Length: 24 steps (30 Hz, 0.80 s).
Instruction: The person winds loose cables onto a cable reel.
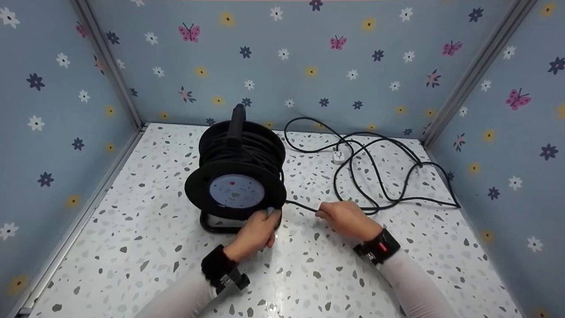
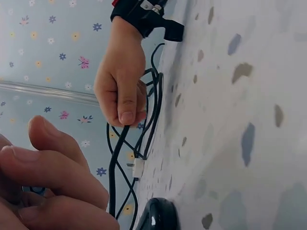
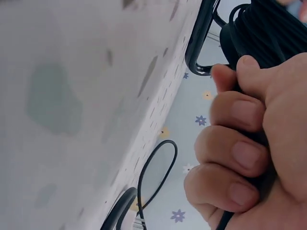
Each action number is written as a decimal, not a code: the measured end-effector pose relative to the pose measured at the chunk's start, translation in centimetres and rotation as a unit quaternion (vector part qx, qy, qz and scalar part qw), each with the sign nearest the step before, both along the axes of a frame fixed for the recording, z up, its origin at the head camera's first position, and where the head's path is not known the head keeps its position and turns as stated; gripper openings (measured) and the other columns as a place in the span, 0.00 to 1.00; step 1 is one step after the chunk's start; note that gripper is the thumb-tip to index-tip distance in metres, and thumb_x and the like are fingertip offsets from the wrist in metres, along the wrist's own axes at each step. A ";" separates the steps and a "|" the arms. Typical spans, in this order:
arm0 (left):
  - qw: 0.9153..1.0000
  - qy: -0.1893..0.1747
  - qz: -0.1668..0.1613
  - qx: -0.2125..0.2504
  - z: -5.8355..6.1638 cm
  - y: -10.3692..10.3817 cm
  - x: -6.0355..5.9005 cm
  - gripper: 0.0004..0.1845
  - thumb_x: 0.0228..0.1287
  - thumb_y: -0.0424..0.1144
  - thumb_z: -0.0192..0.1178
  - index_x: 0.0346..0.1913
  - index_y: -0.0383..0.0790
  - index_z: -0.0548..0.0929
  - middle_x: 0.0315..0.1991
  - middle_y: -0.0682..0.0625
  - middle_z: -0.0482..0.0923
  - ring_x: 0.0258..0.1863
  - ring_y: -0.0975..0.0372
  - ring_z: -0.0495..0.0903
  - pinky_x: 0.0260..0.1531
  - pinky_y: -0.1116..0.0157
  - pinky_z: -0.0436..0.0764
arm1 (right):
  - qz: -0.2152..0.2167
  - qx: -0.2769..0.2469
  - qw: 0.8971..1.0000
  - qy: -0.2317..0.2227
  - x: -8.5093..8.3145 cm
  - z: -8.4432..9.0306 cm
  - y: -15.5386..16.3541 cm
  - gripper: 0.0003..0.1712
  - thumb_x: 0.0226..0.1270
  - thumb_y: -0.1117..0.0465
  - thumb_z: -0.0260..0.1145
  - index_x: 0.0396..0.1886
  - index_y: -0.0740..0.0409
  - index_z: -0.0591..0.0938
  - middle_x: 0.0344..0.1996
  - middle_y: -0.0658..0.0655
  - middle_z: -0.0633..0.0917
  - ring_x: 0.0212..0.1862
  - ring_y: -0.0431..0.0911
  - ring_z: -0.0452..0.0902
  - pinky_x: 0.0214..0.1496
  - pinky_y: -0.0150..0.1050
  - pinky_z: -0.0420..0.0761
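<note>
A black cable reel (image 1: 192,187) stands on its tube frame (image 1: 212,229), with dark cable wound round its drum and a pale socket face (image 1: 237,191) toward me. At the lower right of that face, my left hand (image 1: 256,232) curls its fingers round a small greyish winding knob (image 1: 270,210), mostly hidden by the fingers. My right hand (image 1: 348,219) grips the black cable (image 1: 301,205) just right of the reel, and a short stretch runs from the hand to the drum. In the right wrist view the fingers (image 3: 235,153) wrap fully round the cable.
Loose loops of cable (image 1: 399,199) spread over the speckled tabletop (image 1: 145,247) at the right. Among them lies a white plug (image 1: 338,157). The reel's carrying handle (image 1: 237,123) points up. Flower-patterned panels (image 1: 304,57) enclose the back and both sides.
</note>
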<state>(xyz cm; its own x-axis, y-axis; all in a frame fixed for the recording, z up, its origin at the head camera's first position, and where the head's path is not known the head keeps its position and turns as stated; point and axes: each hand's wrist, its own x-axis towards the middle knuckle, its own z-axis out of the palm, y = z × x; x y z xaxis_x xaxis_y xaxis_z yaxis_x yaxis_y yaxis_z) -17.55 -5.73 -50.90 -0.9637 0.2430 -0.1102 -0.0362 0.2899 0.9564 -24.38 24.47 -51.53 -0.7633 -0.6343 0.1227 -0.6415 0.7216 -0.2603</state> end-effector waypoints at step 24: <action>0.992 0.002 0.003 -0.123 -1.9 -3.5 0.2 0.37 0.91 0.56 0.45 0.28 0.31 0.85 0.10 0.53 0.75 0.09 0.63 0.65 0.12 0.66 0.63 | -0.010 -0.070 0.993 0.095 -4.7 6.5 8.6 0.25 0.78 0.50 0.77 0.24 0.46 0.73 0.18 0.39 0.67 0.20 0.34 0.60 0.26 0.37 0.67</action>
